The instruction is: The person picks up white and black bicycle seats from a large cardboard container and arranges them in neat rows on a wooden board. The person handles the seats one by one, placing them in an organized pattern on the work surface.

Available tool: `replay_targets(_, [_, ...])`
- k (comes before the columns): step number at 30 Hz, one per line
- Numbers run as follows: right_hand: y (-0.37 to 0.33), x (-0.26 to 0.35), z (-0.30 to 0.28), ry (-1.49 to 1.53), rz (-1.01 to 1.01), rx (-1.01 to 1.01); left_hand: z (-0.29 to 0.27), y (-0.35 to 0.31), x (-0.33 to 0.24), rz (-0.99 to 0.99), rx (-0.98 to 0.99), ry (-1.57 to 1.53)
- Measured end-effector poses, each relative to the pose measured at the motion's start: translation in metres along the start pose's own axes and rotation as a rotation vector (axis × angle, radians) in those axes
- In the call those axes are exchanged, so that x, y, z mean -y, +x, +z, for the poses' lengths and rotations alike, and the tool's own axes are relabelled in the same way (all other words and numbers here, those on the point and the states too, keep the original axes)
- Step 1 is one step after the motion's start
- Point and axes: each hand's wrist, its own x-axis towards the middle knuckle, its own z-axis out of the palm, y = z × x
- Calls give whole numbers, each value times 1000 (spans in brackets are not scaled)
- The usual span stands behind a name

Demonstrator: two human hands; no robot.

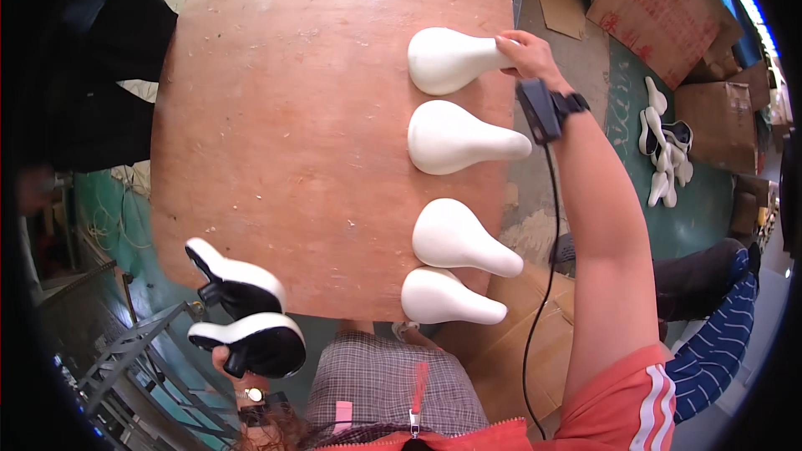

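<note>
Head view: my right hand (528, 58) was closed on the narrow nose of the farthest white seat (447, 60), which lay by the right edge of the wooden table (292, 117). Three more white seats (468, 238) were lined up toward me, noses pointing right. My left hand (238, 374) had the nose end of a black-bottomed seat (266, 349) off the table's near-left corner; it hid most of my fingers, so I couldn't tell how tightly they were curled. Just beyond it, a tipped seat (244, 280) was at that corner, dark underside showing. I judged each seat light enough for one hand, stiff beneath, perhaps slightly padded, its smooth white skin likely slippery and easily marked. The slim nose seemed the best hold; the broad end looked too wide to pinch.
</note>
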Motion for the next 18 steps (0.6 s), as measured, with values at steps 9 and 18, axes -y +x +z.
replay_targets(9, [-55, 113, 33, -312, -401, 176, 227, 144, -20, -125, 806, 457])
replay_targets(18, [18, 181, 1, -85, -335, 460, 353, 193, -16, 290, 873, 761])
